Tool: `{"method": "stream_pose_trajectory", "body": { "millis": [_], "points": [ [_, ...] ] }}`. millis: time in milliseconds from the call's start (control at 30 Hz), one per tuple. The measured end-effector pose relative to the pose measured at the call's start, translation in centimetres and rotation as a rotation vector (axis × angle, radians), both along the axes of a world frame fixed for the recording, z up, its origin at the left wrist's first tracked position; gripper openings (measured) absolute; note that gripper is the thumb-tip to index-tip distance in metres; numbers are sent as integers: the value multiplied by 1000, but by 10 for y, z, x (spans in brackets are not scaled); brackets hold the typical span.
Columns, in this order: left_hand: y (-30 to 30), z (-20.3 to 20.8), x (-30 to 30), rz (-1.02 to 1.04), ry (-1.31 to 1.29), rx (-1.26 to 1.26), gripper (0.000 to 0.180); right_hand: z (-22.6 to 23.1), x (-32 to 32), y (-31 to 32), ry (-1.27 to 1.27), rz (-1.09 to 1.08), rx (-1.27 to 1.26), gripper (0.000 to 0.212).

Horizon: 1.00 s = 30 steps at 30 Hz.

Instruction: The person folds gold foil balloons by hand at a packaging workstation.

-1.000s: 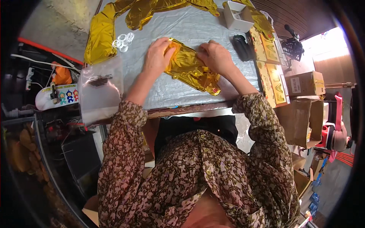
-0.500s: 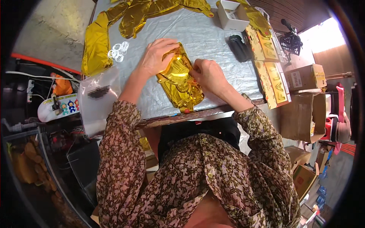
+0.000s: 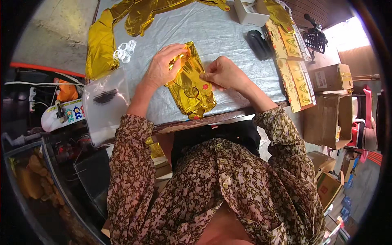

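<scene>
A folded gold foil balloon (image 3: pixel 191 83) lies crinkled near the table's front edge, with a red spot towards its lower right. My left hand (image 3: pixel 161 67) is curled over its upper left side and grips that edge, the fingertips partly hidden by the foil. Along the right edge, my right hand (image 3: pixel 228 75) pinches the foil between thumb and forefinger. More flat gold foil balloons (image 3: pixel 102 45) stretch across the far left of the table.
White rings (image 3: pixel 125 51) lie left of my hands, above a clear plastic bag (image 3: pixel 107 110) with dark thin pieces. To the right are a black case (image 3: pixel 259 45), a white box (image 3: pixel 252 15) and printed packages (image 3: pixel 300 83). Cardboard boxes (image 3: pixel 326 118) stand beyond the table's right side.
The foil bundle looks flatter and its red spot now shows more plainly. My right hand has turned slightly at the right edge, while my left hand keeps its hold at the upper left.
</scene>
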<state>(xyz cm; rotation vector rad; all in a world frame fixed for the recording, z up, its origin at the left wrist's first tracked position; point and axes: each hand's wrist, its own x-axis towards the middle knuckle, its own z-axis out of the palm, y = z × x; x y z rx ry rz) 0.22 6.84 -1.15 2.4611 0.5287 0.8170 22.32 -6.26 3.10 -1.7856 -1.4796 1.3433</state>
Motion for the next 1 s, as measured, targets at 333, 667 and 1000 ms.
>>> {"method": "stream_pose_trajectory", "body": {
  "millis": [333, 667, 1000],
  "points": [
    [1, -2, 1, 4, -37, 44, 31, -26, 13, 27, -620, 115, 821, 47],
    [6, 5, -21, -23, -35, 41, 27, -40, -1, 14, -932, 325, 750, 56],
    [-14, 24, -83, 33, 54, -28, 20, -45, -1, 12, -996, 300, 748, 59]
  ]
}}
